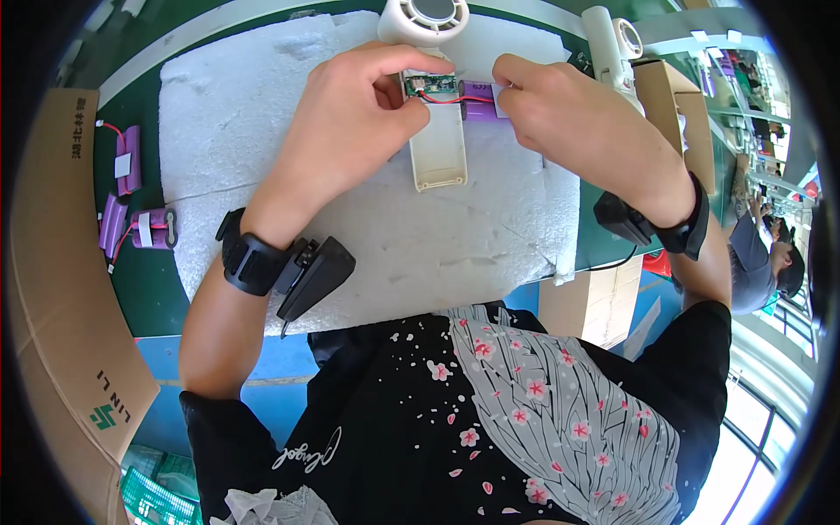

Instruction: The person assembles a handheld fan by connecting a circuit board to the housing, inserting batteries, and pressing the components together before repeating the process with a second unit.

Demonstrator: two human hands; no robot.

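Note:
A cream handheld fan lies with its round head (424, 21) away from me and its opened handle (439, 162) toward me. Inside the handle sits a green circuit board (433, 85), with red and black wires running rightward to a purple battery pack (478, 101). My left hand (346, 114) grips the handle's left side, index finger bent over the board's top end and thumb beside its lower end. My right hand (556, 101) is closed in a pinch at the battery pack's right end, where a white label (500, 101) shows. The right fingertips are partly hidden.
White foam sheeting (367, 236) covers the green table. Several wired purple battery packs (129, 162) lie at the left, beside a large cardboard box (61, 262). Another cream fan (608, 48) and an open carton (682, 114) stand at the far right. A person (761, 262) is further off.

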